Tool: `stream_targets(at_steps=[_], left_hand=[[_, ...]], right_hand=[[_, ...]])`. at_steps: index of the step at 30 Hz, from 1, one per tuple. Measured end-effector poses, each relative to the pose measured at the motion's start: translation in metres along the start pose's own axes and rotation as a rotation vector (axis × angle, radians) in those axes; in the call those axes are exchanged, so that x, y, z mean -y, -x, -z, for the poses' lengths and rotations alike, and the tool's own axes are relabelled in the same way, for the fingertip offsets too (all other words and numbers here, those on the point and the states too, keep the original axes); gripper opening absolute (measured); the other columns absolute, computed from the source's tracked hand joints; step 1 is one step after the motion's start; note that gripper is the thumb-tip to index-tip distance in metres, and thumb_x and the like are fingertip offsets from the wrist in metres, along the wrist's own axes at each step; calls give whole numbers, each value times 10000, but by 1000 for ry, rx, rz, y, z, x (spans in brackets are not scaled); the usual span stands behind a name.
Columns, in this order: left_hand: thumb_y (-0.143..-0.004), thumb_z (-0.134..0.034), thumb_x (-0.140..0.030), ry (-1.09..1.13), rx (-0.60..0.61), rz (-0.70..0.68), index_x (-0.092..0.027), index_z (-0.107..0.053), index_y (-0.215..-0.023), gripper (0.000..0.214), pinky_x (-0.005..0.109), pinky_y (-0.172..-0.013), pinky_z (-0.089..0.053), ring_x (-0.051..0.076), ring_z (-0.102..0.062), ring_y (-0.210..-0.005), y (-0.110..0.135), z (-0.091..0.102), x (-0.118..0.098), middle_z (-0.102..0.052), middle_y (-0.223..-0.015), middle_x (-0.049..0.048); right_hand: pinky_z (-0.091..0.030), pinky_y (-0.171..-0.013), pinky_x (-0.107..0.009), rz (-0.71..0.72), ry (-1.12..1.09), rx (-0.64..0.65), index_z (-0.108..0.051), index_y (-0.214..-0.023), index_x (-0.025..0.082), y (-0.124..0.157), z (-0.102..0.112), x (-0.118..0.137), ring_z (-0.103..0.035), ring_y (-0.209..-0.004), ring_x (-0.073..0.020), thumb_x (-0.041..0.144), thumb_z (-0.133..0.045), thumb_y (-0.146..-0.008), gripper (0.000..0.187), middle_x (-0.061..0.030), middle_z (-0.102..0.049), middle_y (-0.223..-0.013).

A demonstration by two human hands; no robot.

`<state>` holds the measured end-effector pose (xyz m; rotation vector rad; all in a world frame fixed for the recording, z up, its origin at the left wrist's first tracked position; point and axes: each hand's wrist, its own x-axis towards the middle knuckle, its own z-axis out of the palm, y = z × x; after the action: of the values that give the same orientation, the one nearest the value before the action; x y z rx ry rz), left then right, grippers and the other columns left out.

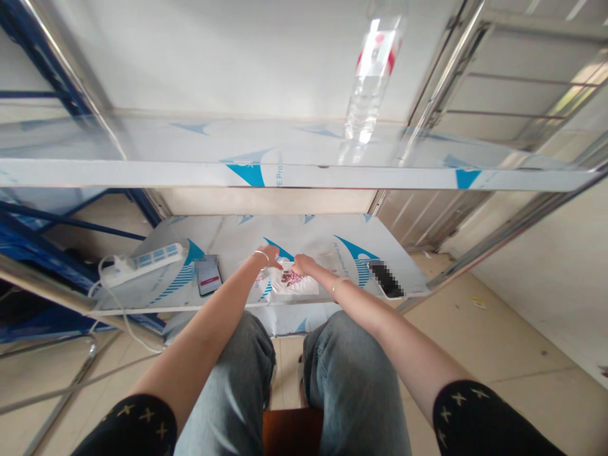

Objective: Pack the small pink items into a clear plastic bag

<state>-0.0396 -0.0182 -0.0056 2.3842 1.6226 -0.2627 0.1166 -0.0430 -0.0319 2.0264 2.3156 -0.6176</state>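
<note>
Seated with denim-covered knees under the low surface, the person reaches both hands to a small clear plastic bag of reddish pieces lying near the front edge at the middle: the left hand pinches its upper corner at 11 o'clock and the right hand pinches its top edge at 1 o'clock, fingers clenched on the film. This looks like opening the bag, which calls for a gentle, even pull apart. A phone lies at 9 o'clock, a second phone at 3 o'clock, a power strip farther left, and a water bottle stands on the upper shelf; the film's blue print reads partly "PE Prot", the rest illegible.
</note>
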Motion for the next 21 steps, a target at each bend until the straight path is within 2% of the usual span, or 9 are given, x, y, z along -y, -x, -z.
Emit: stream_targets(at_steps=[2, 6, 12, 17, 21], left_hand=[[-617, -739, -452, 2, 16, 3, -185, -632, -1124, 583, 379, -891, -482, 285, -601, -1031, 0, 0, 1, -647, -1149, 94], [-618, -743, -434, -17, 51, -2, -149, -633, -1129, 596, 397, -907, -473, 316, -587, -1057, 1, 2, 0, -636, -1157, 132], [-640, -733, -447, -51, 60, -8, -187, -613, -1157, 591, 407, -923, -462, 315, -577, -1084, 2, 3, -6, -627, -1185, 112], [-641, -737, -448, -49, 60, -12, -178, -606, -1167, 605, 389, -916, -466, 310, -585, -1070, -2, 0, -7, -632, -1175, 113], [-635, -744, -449, -21, 45, -10, -172, -607, -1167, 615, 374, -920, -462, 305, -580, -1080, -2, -2, -4, -622, -1193, 113]], right_hand=[[-449, -685, -244, 2, -33, -12, -700, -854, 84, 1, 4, -1, -656, -885, -255, 218, -616, -793, 170, -218, -694, -907], [-417, -592, -211, 10, -185, -58, -688, -862, 90, -3, 8, -1, -644, -750, -200, 273, -579, -821, 217, -139, -702, -795], [-349, -516, -172, 18, -423, -80, -654, -855, 25, -10, 5, 4, -551, -597, -105, 279, -550, -843, 274, -108, -670, -711], [-353, -511, -199, 110, -455, -41, -668, -832, 63, -11, 2, 7, -510, -547, -108, 334, -573, -829, 287, -99, -664, -695], [-372, -578, -207, 117, -381, -111, -681, -860, 86, -10, -2, 1, -542, -644, -127, 270, -594, -800, 212, -111, -687, -821]])
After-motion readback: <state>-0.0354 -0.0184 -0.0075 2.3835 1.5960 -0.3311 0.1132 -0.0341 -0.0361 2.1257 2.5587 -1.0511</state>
